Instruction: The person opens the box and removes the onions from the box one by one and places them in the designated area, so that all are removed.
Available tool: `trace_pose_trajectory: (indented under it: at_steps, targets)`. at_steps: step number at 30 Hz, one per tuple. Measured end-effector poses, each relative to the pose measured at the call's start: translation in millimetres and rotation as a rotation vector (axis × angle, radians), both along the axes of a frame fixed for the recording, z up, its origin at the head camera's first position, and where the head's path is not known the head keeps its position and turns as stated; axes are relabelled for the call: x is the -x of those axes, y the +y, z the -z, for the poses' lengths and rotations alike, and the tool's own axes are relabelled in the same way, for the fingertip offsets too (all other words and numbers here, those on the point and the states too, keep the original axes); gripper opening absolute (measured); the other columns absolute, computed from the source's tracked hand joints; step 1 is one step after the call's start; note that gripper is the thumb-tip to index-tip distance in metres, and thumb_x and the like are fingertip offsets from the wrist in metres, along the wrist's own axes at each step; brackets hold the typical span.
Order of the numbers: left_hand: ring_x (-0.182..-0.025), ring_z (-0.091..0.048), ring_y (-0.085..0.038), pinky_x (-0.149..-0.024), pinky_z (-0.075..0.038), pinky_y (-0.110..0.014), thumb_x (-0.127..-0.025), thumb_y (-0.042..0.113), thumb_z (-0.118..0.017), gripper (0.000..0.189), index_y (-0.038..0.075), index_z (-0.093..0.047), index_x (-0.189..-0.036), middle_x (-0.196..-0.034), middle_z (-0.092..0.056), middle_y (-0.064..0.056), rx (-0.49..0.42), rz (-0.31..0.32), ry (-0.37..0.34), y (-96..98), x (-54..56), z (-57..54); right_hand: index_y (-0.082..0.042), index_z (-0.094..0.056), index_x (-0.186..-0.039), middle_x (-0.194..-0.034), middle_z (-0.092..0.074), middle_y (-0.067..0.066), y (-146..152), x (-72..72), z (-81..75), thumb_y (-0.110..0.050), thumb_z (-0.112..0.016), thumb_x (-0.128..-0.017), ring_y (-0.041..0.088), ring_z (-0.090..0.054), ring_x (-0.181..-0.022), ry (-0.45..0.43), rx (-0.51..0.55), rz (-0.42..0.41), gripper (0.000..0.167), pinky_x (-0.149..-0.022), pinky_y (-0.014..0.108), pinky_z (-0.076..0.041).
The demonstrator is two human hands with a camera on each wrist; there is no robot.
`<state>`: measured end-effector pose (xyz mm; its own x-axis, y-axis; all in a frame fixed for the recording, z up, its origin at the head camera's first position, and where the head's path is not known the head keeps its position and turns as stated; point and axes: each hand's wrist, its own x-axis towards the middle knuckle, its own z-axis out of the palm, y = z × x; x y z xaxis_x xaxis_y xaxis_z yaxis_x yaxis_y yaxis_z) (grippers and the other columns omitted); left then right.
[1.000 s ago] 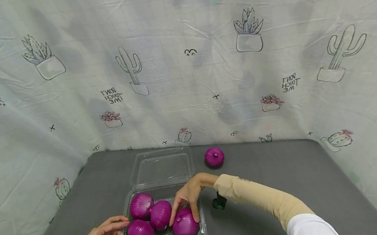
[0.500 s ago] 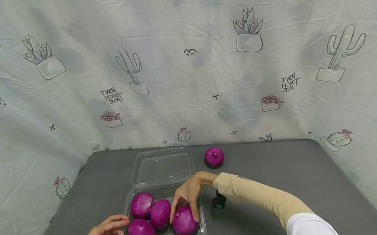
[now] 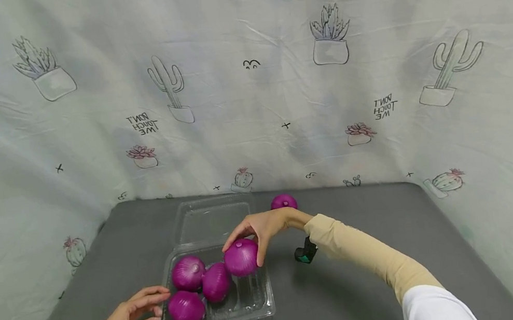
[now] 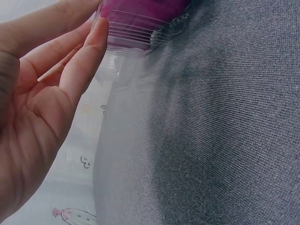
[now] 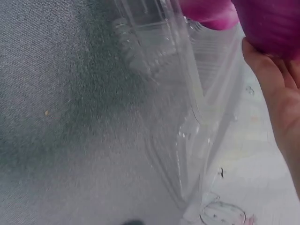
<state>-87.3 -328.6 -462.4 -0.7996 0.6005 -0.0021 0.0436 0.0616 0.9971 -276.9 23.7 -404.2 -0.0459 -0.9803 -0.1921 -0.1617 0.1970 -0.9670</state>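
The head view looks forward and down over the box (image 3: 252,301), which both wrist views share from close beside.

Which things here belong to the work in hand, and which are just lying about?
In the work:
held onion, in the right hand
clear container, beside the left hand
three onions inside it

Seemingly just around:
lone onion at the back
printed sheet

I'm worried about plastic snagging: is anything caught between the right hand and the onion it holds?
Nothing visible is: the right hand grips the onion directly. The clear lid lies folded back on the container's far side, not between them.
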Motion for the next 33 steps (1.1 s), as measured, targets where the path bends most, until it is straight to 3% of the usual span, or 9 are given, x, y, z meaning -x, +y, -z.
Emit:
trace_pose_trajectory:
  at_steps: [7,13,21,29,33]
  targets:
    - [-0.104,-0.049,0.000,-0.087,-0.048,-0.022,-0.095,-0.004,-0.053,0.048,-0.021,-0.032,-0.135,-0.135,-0.043,0.022,0.023,0.024,0.000,-1.5,3.2,0.1,0.001,-0.052,-0.135,-0.140,-0.049,0.011,18,-1.9,-8.0,0.011,-0.081,-0.067,0.014,-0.049,-0.122,0.122,0.077,0.146,0.074,-0.094,0.041,-0.047]
    - [-0.100,-0.049,-0.007,-0.085,-0.049,-0.024,-0.095,-0.003,-0.053,0.045,-0.017,-0.039,-0.135,-0.135,-0.043,0.022,0.038,0.034,0.035,-4.4,2.6,4.1,0.004,-0.051,-0.135,-0.139,-0.047,0.014,33,-8.2,-6.6,0.008,-0.082,-0.068,0.012,-0.046,-0.122,0.186,0.112,0.208,0.074,-0.092,0.039,-0.049]
    - [-0.099,-0.050,-0.011,-0.085,-0.050,-0.025,-0.094,-0.006,-0.053,0.041,-0.010,-0.046,-0.135,-0.135,-0.044,0.022,0.012,0.040,0.052,-6.1,3.7,6.7,-0.005,-0.053,-0.135,-0.138,-0.047,0.005,53,-21.2,-5.8,0.000,-0.083,-0.069,0.014,-0.043,-0.124,0.259,0.120,0.319,0.073,-0.089,0.037,-0.050]
    - [-0.100,-0.051,-0.006,-0.085,-0.050,-0.024,-0.094,-0.009,-0.051,0.042,-0.012,-0.044,-0.135,-0.136,-0.044,0.022,0.001,0.044,0.074,-5.4,3.9,7.4,-0.013,-0.055,-0.133,-0.136,-0.047,0.011,65,-40.2,4.6,-0.007,-0.081,-0.070,0.019,-0.052,-0.114,0.276,0.179,0.493,0.069,-0.086,0.036,-0.052]
    - [-0.100,-0.051,-0.004,-0.084,-0.050,-0.024,-0.094,-0.009,-0.051,0.041,-0.010,-0.046,-0.135,-0.136,-0.044,0.022,-0.012,0.049,0.085,-4.5,4.4,8.6,-0.009,-0.053,-0.133,-0.133,-0.049,0.012,69,-47.5,10.3,-0.009,-0.079,-0.071,0.021,-0.055,-0.110,0.267,0.214,0.557,0.067,-0.084,0.036,-0.052]
